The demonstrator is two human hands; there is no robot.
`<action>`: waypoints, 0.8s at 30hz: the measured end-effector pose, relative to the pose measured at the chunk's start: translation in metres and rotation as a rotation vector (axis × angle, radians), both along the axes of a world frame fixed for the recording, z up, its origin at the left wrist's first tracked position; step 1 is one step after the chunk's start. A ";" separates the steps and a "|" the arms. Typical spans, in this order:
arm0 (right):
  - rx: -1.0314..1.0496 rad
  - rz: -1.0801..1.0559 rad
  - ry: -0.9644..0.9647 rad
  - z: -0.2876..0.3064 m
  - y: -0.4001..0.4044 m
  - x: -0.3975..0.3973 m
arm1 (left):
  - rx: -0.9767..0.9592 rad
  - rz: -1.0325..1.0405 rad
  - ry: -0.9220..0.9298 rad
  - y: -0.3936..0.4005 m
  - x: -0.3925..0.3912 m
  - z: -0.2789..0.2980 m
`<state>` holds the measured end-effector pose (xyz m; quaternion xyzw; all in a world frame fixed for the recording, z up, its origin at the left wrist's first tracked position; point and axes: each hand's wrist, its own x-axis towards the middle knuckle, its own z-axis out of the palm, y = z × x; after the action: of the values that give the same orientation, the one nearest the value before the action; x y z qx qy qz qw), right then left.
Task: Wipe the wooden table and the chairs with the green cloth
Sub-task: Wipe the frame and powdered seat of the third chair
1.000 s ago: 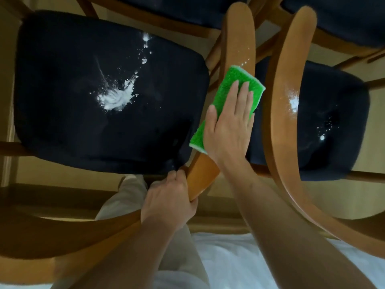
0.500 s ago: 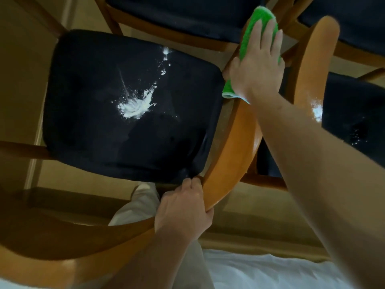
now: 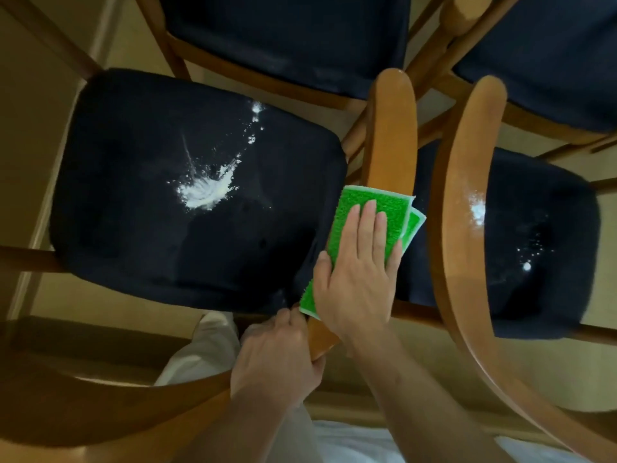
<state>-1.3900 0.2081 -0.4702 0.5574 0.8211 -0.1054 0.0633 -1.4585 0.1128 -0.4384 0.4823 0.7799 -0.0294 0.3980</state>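
Cloth [image 3: 367, 228], green and folded, lying over the wooden armrest [image 3: 390, 128] between two dark chair seats. Right hand [image 3: 357, 279] pressing flat on it, fingers [image 3: 367, 225] straight and close together. Left hand [image 3: 277, 359] gripping the near end of that armrest, fingers curled around the wood. White powder [image 3: 203, 192] lying scattered on the left seat [image 3: 150, 228], more on the right seat [image 3: 534, 262].

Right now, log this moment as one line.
step: wiping armrest | right hand: flat on green cloth | left hand: holding armrest | powder: on seat
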 end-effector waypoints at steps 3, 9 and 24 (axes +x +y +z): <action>-0.001 0.019 -0.009 0.003 0.025 -0.008 | 0.005 0.016 -0.002 -0.001 0.000 -0.002; 0.058 -0.135 0.056 0.007 0.135 -0.042 | 0.031 0.050 -0.037 -0.004 0.000 -0.006; 0.065 0.347 -0.324 0.007 0.171 -0.070 | 0.024 0.061 -0.085 -0.004 0.000 -0.006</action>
<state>-1.4599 0.3792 -0.4628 0.4192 0.8867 0.0245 0.1934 -1.4583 0.1084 -0.4449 0.4639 0.7769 0.0127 0.4255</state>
